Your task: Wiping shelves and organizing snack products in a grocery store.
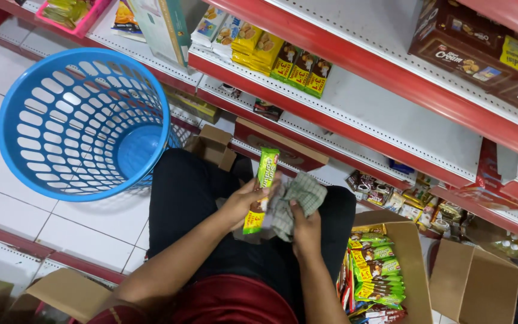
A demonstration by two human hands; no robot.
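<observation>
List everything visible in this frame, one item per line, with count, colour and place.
snack packet: one, green and yellow, in the left hand
cloth: one, grey-green checked, against the packet, under the right hand
laundry basket: one, blue, on the white tiled floor at left
cardboard box: one, brown, open, at right, full of green-yellow packets
snack packets: many, green and yellow, stacked in that box
shelves: red-edged, white, carrying biscuit packs and brown boxes
left hand: grip closed around the packet
right hand: grip on the cloth
</observation>
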